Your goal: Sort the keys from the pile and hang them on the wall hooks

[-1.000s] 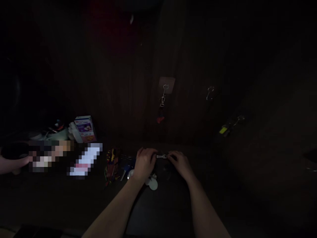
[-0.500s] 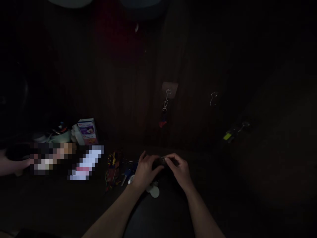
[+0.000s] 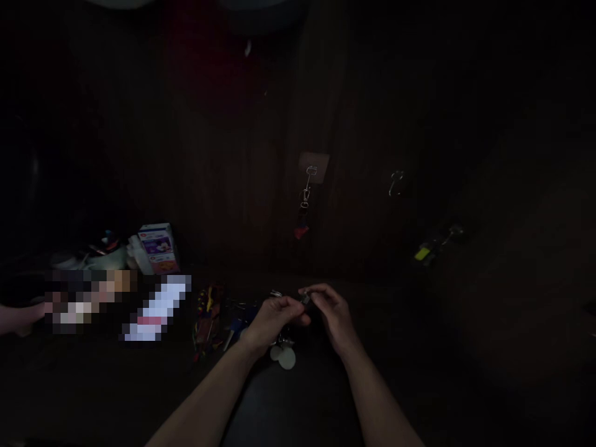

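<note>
In the dim head view, my right hand (image 3: 334,312) pinches a small metal piece (image 3: 305,299) between thumb and fingertips; its exact kind is too dark to make out. My left hand (image 3: 274,318) is closed too, with its thumb and forefinger meeting the left side of that same piece. Just below the left hand lie round white tags (image 3: 285,357) with bits of metal beside them. A blue-headed key (image 3: 231,332) shows left of my left wrist. Farther left is a tangle of red and yellow cords (image 3: 207,316).
A metal hook with a red-ended strap (image 3: 302,231) hangs on the dark upright panel. Further right are another hook (image 3: 396,183) and a yellow tag (image 3: 422,254). Small boxes (image 3: 159,248) stand at left, near a blurred-out bright rectangle (image 3: 158,308) and another person's arm (image 3: 21,318).
The view has shifted slightly. My left hand's fingers have folded from spread to a pinch at the small metal piece, which my right hand keeps holding.
</note>
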A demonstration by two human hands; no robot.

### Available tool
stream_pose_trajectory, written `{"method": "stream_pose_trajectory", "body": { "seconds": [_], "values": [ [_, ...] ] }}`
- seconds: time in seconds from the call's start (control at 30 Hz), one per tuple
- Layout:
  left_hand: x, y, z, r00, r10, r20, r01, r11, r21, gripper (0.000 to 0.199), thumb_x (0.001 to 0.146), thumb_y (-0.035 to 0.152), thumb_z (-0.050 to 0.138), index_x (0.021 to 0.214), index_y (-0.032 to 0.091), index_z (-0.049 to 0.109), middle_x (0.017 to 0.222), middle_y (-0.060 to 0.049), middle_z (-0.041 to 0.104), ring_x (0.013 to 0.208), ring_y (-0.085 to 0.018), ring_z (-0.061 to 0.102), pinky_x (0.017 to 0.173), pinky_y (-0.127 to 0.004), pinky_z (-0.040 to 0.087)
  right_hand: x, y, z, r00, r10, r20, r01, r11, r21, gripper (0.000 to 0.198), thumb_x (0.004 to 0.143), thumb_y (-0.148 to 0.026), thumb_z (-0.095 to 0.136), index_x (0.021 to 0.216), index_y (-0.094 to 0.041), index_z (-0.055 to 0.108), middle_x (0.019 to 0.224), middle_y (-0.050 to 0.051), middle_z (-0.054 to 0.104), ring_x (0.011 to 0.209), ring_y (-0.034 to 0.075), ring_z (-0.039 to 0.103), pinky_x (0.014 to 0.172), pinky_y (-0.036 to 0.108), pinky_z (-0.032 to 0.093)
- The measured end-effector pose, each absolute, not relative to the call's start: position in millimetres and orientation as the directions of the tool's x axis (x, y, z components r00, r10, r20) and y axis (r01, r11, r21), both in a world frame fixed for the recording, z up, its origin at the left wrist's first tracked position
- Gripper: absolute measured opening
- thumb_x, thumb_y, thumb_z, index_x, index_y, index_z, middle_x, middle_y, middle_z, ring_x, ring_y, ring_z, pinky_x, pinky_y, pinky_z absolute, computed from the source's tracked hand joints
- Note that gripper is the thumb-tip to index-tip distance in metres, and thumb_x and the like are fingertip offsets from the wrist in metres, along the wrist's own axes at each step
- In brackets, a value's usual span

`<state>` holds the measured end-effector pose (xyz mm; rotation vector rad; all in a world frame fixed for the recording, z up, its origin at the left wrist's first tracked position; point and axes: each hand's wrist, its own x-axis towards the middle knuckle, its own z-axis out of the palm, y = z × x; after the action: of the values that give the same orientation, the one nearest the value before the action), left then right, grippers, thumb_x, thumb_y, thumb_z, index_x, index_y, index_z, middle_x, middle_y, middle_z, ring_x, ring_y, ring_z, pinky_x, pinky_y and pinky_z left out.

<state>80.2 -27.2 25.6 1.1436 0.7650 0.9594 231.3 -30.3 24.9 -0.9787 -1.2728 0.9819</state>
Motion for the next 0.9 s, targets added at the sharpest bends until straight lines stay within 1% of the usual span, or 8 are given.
{"method": "stream_pose_trajectory", "body": {
  "seconds": [0.1,0.23,0.33,0.43,0.53,0.67,0.9],
  "values": [
    [80.5,-27.5,26.8,0.402,0.915,-0.012,-0.231,0.114,0.966,0.034,0.075,0.047,0.061,0.074,0.013,0.066,0.066,-0.003,0.068,0.07,-0.016,0.063,0.077,-0.028,0.045,230.5,-30.5,23.2,-0.023,0.968,0.249,-0.095,0.246,-0.965,0.029,0.073,-0.041,0.065,0.097,-0.024,0.066,0.096,0.005,0.069,0.093,0.022,0.062,0.084,0.035,0.045],
    [80.6,-26.4,26.0,0.424,0.905,0.024,-0.256,0.095,0.962,0.034,0.076,0.045,0.06,0.067,0.013,0.064,0.068,-0.004,0.068,0.074,-0.016,0.063,0.081,-0.029,0.045,230.4,-30.1,21.7,-0.033,0.976,0.217,-0.102,0.213,-0.972,0.031,0.072,-0.039,0.067,0.099,-0.023,0.067,0.093,0.005,0.07,0.088,0.021,0.063,0.082,0.035,0.046],
    [79.7,-25.5,23.0,0.465,0.885,0.025,-0.312,0.137,0.94,0.028,0.078,0.04,0.06,0.079,0.012,0.066,0.074,-0.006,0.07,0.075,-0.017,0.065,0.084,-0.033,0.045,230.9,-28.5,20.1,0.01,0.975,0.223,-0.09,0.223,-0.971,0.028,0.071,-0.039,0.068,0.095,-0.024,0.068,0.092,0.004,0.07,0.088,0.021,0.062,0.082,0.034,0.046],
    [78.5,-25.4,20.2,0.526,0.85,0.022,-0.35,0.193,0.917,0.029,0.078,0.035,0.061,0.094,0.012,0.065,0.087,-0.01,0.071,0.081,-0.019,0.066,0.088,-0.036,0.045,231.6,-26.0,17.7,0.086,0.967,0.239,-0.077,0.245,-0.966,0.023,0.07,-0.039,0.069,0.088,-0.024,0.069,0.088,0.003,0.07,0.085,0.02,0.063,0.08,0.033,0.046],
    [78.1,-26.1,19.4,0.554,0.833,0.005,-0.347,0.225,0.91,0.031,0.076,0.032,0.064,0.1,0.011,0.064,0.095,-0.012,0.07,0.084,-0.02,0.067,0.089,-0.037,0.045,232.2,-24.2,15.9,0.13,0.965,0.227,-0.101,0.241,-0.965,0.022,0.068,-0.038,0.07,0.085,-0.024,0.069,0.083,0.002,0.07,0.082,0.019,0.063,0.077,0.032,0.047],
    [78.7,-26.2,20.4,0.548,0.836,-0.04,-0.356,0.276,0.893,0.03,0.074,0.029,0.067,0.098,0.011,0.063,0.097,-0.012,0.069,0.082,-0.018,0.067,0.089,-0.035,0.046,232.5,-23.9,16.0,0.141,0.967,0.214,-0.128,0.232,-0.964,0.024,0.067,-0.037,0.071,0.087,-0.025,0.069,0.084,0.002,0.07,0.082,0.019,0.062,0.076,0.032,0.047],
    [79.7,-24.9,21.5,0.471,0.871,-0.136,-0.348,0.325,0.88,0.029,0.065,0.031,0.075,0.081,0.011,0.06,0.082,-0.009,0.071,0.077,-0.019,0.069,0.079,-0.031,0.05,231.4,-23.4,14.8,0.117,0.971,0.208,-0.117,0.222,-0.968,0.024,0.068,-0.037,0.071,0.087,-0.023,0.07,0.081,0.002,0.069,0.077,0.018,0.06,0.07,0.028,0.045]
  ]
}}
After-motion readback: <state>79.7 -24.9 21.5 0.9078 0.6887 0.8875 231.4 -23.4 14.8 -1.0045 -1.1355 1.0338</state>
